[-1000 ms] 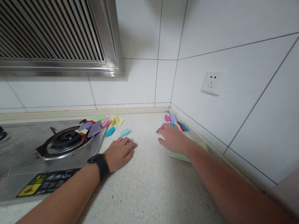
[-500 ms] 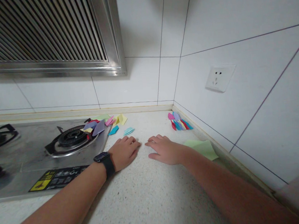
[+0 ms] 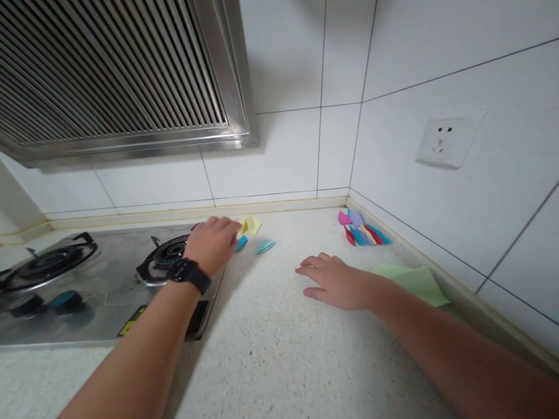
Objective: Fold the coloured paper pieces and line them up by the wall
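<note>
My left hand (image 3: pixel 213 242), with a black watch (image 3: pixel 189 274) on its wrist, reaches over the right edge of the gas stove. It covers most of a heap of coloured folded papers there; its fingers look loosely stretched, tips partly hidden. Just beyond them lie a yellow folded paper (image 3: pixel 250 225) and a blue one (image 3: pixel 242 243). A light teal folded paper (image 3: pixel 265 246) rests on the counter between my hands. My right hand (image 3: pixel 333 281) lies on the counter, fingers apart, holding nothing. Beyond it is a cluster of colourful folded papers (image 3: pixel 365 234); a pale green sheet (image 3: pixel 415 282) lies partly under my right forearm.
The steel gas stove (image 3: pixel 120 297) with burners and knobs takes up the left side. Above it hangs a range hood (image 3: pixel 154 142). White tiled walls meet in the corner behind the speckled counter (image 3: pixel 275 368), and a socket (image 3: pixel 451 140) sits on the right wall.
My left hand has moved from the counter forward and left onto the paper heap at the stove's edge. My right hand stays on the counter. The view has turned slightly left.
</note>
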`<action>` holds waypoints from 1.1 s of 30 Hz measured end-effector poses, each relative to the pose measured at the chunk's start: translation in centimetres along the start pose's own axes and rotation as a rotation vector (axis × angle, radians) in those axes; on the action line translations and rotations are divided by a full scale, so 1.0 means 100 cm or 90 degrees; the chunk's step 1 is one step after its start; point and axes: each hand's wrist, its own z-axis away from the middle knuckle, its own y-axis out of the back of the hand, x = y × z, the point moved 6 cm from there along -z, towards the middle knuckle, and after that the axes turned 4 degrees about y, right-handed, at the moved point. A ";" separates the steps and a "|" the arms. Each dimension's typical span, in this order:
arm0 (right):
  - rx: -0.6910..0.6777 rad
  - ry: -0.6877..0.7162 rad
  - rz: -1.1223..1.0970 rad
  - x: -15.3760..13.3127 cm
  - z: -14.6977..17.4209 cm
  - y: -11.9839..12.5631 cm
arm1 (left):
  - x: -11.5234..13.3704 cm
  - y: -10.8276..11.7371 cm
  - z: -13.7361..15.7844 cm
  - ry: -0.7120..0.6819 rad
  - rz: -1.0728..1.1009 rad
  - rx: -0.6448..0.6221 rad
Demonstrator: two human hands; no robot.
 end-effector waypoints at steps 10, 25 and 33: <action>0.006 -0.003 -0.005 0.002 -0.001 -0.001 | -0.146 -0.031 0.024 0.411 -0.067 -0.099; 0.036 0.019 -0.001 0.004 -0.001 -0.003 | -0.084 -0.008 0.013 0.221 -0.084 0.131; 0.205 -0.032 0.014 0.012 -0.002 0.015 | 0.053 -0.004 0.015 -0.185 0.047 0.215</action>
